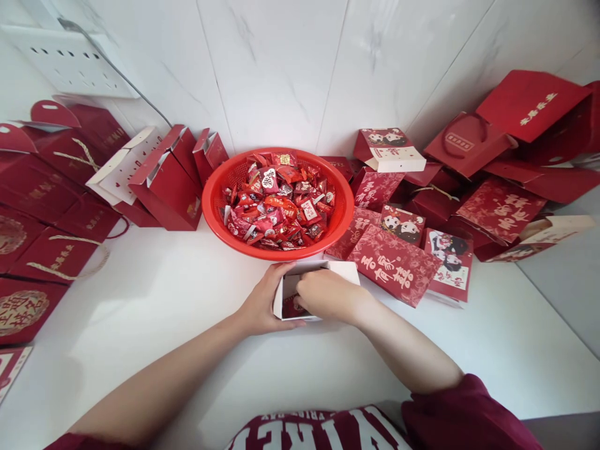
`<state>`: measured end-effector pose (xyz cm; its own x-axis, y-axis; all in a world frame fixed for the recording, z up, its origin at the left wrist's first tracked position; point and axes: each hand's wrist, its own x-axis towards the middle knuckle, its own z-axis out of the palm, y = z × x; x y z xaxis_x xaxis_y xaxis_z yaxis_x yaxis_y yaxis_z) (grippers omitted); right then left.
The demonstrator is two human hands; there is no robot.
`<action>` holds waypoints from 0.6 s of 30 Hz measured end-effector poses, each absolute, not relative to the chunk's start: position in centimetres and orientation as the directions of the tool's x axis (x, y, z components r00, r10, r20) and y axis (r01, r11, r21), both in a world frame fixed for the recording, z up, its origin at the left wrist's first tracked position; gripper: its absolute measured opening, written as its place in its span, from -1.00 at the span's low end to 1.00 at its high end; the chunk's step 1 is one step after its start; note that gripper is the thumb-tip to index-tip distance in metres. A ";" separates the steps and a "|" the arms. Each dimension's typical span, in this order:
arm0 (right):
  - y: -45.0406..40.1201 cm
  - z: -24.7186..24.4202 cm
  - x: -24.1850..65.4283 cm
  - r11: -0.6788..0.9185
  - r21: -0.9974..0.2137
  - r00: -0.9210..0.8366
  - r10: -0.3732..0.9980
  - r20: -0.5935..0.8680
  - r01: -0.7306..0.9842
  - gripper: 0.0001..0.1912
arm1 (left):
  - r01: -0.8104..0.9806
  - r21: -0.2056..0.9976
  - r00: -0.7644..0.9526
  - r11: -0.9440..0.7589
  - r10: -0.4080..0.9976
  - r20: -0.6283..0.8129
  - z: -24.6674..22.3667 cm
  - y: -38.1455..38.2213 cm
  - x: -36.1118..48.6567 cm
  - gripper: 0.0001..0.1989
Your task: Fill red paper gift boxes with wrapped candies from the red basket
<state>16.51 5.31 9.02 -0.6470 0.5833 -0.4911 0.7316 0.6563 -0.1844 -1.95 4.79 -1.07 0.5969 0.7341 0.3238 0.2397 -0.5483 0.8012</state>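
A small open box (347, 270) with white inner sides stands on the white table in front of me. My left hand (260, 305) grips its left side, thumb at the far edge and fingers along the near edge. My right hand (330, 296) reaches down into the opening with its fingers curled. Something dark red (290, 306) shows inside the box beside those fingers; its kind is unclear. My right fingertips are hidden, so what they hold cannot be made out. Just beyond the box sits a red plastic basket (218, 232) full of wrapped candies (281, 203).
Red gift boxes (47, 187) with rope handles are stacked at the left. More red boxes (501, 206) pile up at the right, and flat-lying ones (394, 265) reach close to my right hand. A power strip (70, 62) with a cable is on the tiled wall (281, 69) behind.
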 end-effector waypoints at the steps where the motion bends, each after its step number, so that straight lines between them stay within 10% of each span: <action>1: 5.4 9.0 16.7 0.661 -0.214 -0.667 0.573 -0.475 0.720 -0.73 | 0.238 0.804 0.593 -0.545 0.737 0.324 -1.1 4.8 -2.0 0.07; 13: 5.7 10.9 18.6 0.539 -0.287 -0.611 0.706 -0.359 0.792 -0.63 | 0.234 0.801 0.608 -0.551 0.726 0.321 -1.1 4.8 -2.0 0.10; 18: 5.4 9.8 18.3 0.672 -0.244 -0.697 0.565 -0.441 0.699 -0.68 | 0.234 0.812 0.608 -0.535 0.732 0.307 -1.0 4.8 -2.0 0.08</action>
<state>18.27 5.44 9.84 -0.6971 0.5652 -0.4411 0.6992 0.6719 -0.2440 -1.99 4.76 -0.96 0.6081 0.7321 0.3068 0.2340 -0.5347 0.8120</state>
